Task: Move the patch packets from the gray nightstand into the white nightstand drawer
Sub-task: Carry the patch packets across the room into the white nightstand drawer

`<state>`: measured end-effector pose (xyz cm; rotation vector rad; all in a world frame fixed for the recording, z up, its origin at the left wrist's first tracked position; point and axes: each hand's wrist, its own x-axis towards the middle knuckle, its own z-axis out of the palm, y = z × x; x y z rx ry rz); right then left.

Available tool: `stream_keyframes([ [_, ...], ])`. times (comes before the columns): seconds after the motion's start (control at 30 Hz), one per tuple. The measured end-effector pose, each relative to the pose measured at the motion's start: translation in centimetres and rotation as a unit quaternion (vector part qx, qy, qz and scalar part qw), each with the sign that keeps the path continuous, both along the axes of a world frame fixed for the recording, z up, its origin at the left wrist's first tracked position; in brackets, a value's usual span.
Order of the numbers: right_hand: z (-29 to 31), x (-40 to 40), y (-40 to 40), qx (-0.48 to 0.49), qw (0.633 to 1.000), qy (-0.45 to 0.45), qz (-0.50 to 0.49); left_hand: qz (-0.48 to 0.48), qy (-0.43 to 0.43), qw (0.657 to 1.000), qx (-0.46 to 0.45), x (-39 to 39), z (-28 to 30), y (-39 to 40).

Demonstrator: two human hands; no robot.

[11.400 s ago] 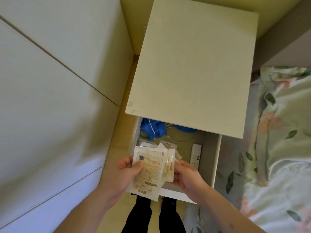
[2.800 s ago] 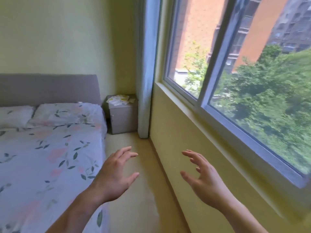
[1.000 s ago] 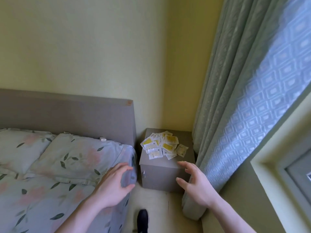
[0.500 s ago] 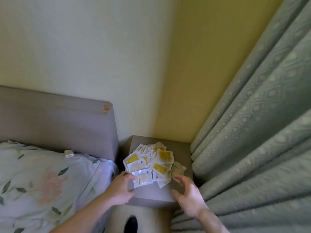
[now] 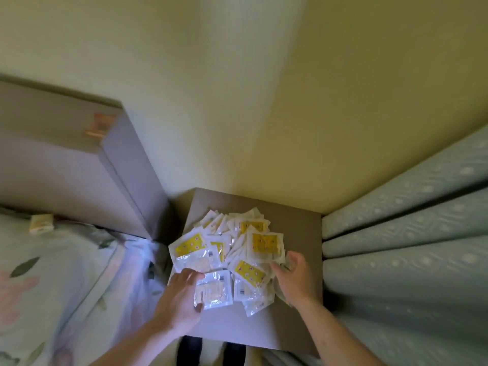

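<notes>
**Dozens of patch packets still heaped on the gray nightstand**

Many patch packets [image 5: 232,254], yellow-printed and clear-wrapped, piled loose across the top of the gray nightstand [image 5: 298,233], wedged between the bed's gray headboard [image 5: 79,175] and the curtain [image 5: 412,233]. White nightstand and its drawer out of view. Left hand [image 5: 179,299] at the pile's near-left edge, fingers over one clear packet [image 5: 215,293] and thumb at its lower corner, apparently starting to pinch it, though not lifted. Right hand [image 5: 295,276] cupped against the pile's right side, fingers loosely bent, touching the outer packets but closed round none that can be seen.

Risks from here, as a judgement: slick wrappers likely to slide over one another, so a hurried scoop from both sides could fan the heap apart and send packets off the front edge or down the gap beside the bed. Overfilled hands could shed packets on the walk back. Strays left behind at the rear corner easy to miss.

Against half a second ago: view closer and steeper over the nightstand, both hands now in contact with the pile rather than short of it. Against eleven seconds ago: no stack in the hands, open drawer no longer in sight
</notes>
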<state>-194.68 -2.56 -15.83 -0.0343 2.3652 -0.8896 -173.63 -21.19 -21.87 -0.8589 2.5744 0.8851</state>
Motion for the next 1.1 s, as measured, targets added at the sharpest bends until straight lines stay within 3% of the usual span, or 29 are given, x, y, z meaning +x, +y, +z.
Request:
stream_keyframes([
  [0.17, -6.7, -2.3, -1.9, 0.011, 0.998, 0.019, -0.058, -0.042, 0.001, 0.999, -0.032, 0.3, -5.8, 0.9],
  [0.37, -10.5, -3.2, -2.4, 0.028, 0.996, 0.050, -0.065, -0.047, 0.006, 0.998, -0.052, -0.7, -7.6, 1.6],
  [0.63, -10.7, -3.4, -1.0, 0.004, 0.996, 0.043, -0.080, -0.022, 0.003, 0.999, -0.042, -2.4, -6.7, 1.5],
  [0.9, -9.2, -3.1, 2.1, -0.023, 0.992, 0.068, -0.108, -0.087, 0.004, 0.993, -0.077, -2.5, -5.9, 2.3],
  [1.1, -9.3, 0.3, 4.2, -0.096, 0.973, 0.014, -0.208, -0.065, -0.019, 0.993, -0.096, -2.7, -6.4, 2.2],
])
